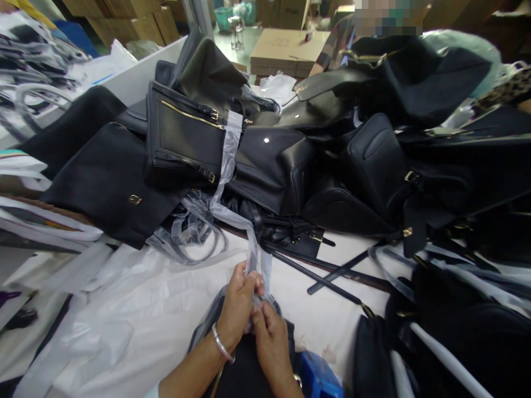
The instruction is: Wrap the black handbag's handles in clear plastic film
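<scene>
At the far left I see clear plastic loops (31,105), too tangled for me to count. Next lies one black flap (108,177), carrying a single gold clasp (135,199). To its right there is one boxy black bag (185,132), tilted, with one gold zip (191,114), which slopes down toward the right, and two buckles.

In the middle is the one clear strip (229,152). Its long axis goes away from the person: from the hands it points forward, bends to the left, then rises between the boxy bag and one rounded black bag (274,166). At its near end the left hand (237,301), wearing one silver bracelet (222,344), has thumb and fingers closed upon it. Just beside, the right hand (271,340) also pinches the plastic, and the two hands are almost touching. Below them is one dark bag (243,367), partly hidden.

Right of this I notice one blue object (318,376), then two black straps (313,271) which cross. Behind, one co-worker shows a plaid sleeve (338,41). On the right, black bags (468,331) overlap, so I cannot count them.
</scene>
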`<action>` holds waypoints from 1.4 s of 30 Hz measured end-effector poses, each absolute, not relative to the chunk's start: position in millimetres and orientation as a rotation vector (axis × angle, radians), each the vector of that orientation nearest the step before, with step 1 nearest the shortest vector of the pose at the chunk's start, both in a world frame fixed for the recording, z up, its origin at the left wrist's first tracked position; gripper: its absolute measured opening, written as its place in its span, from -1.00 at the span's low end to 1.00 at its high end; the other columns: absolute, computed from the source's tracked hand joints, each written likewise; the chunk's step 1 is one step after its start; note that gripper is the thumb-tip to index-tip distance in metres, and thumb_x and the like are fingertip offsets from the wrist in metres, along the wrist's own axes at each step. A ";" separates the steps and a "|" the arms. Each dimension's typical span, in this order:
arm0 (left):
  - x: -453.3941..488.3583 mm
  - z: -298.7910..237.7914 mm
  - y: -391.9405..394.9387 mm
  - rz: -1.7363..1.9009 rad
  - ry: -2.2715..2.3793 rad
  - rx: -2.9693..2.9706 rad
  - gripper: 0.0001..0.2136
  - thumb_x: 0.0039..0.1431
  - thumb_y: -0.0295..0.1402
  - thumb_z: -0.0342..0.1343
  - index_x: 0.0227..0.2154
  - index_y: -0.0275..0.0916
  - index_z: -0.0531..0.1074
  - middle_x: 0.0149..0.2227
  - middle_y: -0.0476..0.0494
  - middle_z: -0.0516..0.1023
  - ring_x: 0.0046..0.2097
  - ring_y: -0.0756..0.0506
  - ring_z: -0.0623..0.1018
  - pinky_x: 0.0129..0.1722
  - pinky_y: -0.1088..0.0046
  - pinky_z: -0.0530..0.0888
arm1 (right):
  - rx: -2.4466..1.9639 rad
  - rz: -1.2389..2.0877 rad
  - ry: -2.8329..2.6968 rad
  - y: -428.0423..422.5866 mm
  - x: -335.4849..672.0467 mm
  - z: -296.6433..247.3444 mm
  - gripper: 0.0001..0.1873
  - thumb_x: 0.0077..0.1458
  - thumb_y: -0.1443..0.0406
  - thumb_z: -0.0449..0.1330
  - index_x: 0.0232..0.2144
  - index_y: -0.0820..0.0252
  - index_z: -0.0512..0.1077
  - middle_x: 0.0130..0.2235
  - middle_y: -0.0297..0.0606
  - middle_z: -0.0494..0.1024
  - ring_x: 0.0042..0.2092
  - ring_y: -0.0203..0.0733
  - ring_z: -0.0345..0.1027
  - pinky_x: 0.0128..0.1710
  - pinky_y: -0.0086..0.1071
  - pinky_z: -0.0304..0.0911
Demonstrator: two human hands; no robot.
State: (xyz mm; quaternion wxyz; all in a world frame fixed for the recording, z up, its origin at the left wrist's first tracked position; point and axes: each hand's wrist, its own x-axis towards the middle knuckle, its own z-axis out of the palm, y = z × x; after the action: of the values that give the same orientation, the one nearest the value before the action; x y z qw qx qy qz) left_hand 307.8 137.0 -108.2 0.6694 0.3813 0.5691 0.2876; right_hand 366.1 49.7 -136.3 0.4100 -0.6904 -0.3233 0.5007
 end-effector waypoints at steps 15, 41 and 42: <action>300.4 -107.5 133.4 0.640 1.081 0.690 -0.87 0.20 -0.30 0.11 -0.31 -0.27 0.41 -0.26 -0.11 0.56 -0.33 0.03 0.48 -0.30 0.57 0.39 | -1.813 1.210 -1.016 57.0 379.2 -132.1 -0.72 0.26 0.10 -0.03 -0.28 0.12 0.38 -0.39 -0.29 0.50 -0.38 -0.16 0.34 -0.39 -0.38 0.10; 310.9 -116.6 208.4 0.907 1.137 0.458 -0.75 0.04 -0.24 0.25 -0.38 -0.30 0.35 -0.61 0.12 0.30 -0.60 0.11 0.30 -0.59 0.62 0.29 | -1.665 1.354 -0.935 52.8 378.8 -147.9 -0.58 0.26 0.02 -0.04 -0.52 0.14 0.26 -0.51 -0.42 0.24 -0.41 -0.26 0.17 -0.41 -0.41 0.03; 311.7 -116.5 205.3 0.931 1.127 0.448 -0.75 0.04 -0.23 0.25 -0.38 -0.28 0.34 -0.61 0.15 0.25 -0.62 0.13 0.25 -0.62 0.65 0.24 | -1.666 1.349 -0.951 52.5 377.5 -147.7 -0.58 0.26 0.02 -0.04 -0.52 0.14 0.26 -0.52 -0.43 0.23 -0.41 -0.25 0.18 -0.41 -0.41 0.02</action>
State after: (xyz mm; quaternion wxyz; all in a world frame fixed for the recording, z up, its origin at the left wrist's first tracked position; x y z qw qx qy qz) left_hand 311.7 205.3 -116.5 0.7218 0.2029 0.5103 0.4213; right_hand 377.5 52.5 -147.7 0.3880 -0.6548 -0.3737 0.5302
